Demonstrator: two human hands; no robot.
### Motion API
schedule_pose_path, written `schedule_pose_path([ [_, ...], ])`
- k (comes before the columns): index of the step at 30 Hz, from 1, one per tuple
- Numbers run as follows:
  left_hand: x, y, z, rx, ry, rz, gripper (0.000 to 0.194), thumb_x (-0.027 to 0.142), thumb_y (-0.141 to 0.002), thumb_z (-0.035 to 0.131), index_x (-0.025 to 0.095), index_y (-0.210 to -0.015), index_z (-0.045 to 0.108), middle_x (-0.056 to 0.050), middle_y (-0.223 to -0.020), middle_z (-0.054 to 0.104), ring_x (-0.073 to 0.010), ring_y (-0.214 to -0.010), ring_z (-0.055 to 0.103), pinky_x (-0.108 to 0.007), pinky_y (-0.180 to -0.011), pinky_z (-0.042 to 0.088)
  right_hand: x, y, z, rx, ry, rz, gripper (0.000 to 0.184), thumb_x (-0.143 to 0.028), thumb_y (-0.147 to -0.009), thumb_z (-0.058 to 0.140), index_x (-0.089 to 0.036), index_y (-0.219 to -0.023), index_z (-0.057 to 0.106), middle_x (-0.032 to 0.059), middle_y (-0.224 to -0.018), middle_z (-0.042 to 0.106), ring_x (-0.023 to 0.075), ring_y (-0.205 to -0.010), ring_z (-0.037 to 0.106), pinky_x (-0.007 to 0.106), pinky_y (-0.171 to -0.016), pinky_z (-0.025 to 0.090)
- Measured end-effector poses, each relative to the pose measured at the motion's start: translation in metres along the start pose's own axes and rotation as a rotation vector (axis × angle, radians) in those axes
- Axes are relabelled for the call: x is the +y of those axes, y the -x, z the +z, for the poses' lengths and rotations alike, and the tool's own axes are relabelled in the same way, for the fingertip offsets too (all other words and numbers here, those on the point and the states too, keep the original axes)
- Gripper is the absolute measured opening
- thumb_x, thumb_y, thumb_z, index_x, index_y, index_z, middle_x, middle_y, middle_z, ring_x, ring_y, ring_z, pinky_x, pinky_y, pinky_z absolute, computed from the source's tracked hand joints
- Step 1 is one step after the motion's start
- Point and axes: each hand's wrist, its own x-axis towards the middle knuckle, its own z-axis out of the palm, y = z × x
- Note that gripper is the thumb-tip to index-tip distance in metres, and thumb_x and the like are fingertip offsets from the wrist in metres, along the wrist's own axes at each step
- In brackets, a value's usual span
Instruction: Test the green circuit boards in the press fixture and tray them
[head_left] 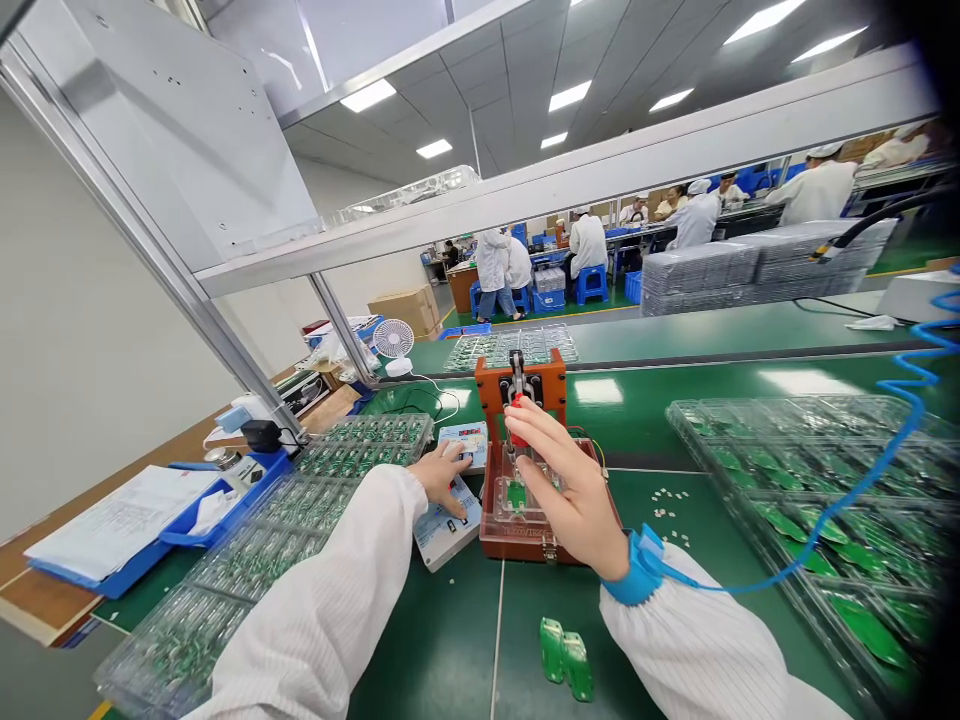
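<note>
My left hand [442, 474] lies with its fingers spread over two small white electronic boxes [448, 535] left of the fixture. My right hand [574, 485], with a blue wrist strap [643, 566], reaches to the red handle [517, 420] of a toggle clamp on an orange test fixture [559, 385]. Its fingers are stretched and touch or nearly touch the handle; the exact contact is hidden. A green circuit board [516, 495] sits in the fixture's clear-topped base under the clamp. Two green boards [565, 658] lie on the mat in front.
Clear trays of green boards stand at left [262, 545] and right [817, 500]. A coiled blue cord [892, 440] runs from the right to the wrist strap. Small white bits [667, 495] dot the mat. A little fan [394, 340] stands behind. Several people work further back.
</note>
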Motion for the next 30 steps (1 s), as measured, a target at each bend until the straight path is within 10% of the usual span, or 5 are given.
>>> schedule_pose_path([
  [30, 0.0, 0.022, -0.016, -0.17, -0.04, -0.061, 0.142, 0.076, -0.06, 0.08, 0.017, -0.166, 0.007, -0.014, -0.171, -0.011, -0.0489, -0.155, -0.01, -0.07, -0.121, 0.009, 0.005, 0.003, 0.004, 0.011, 0.022, -0.02, 0.061, -0.007, -0.1, 0.05, -0.045, -0.148, 0.049, -0.0078, -0.154, 0.053, 0.0193, -0.15, 0.042, 0.04, -0.122, 0.045],
])
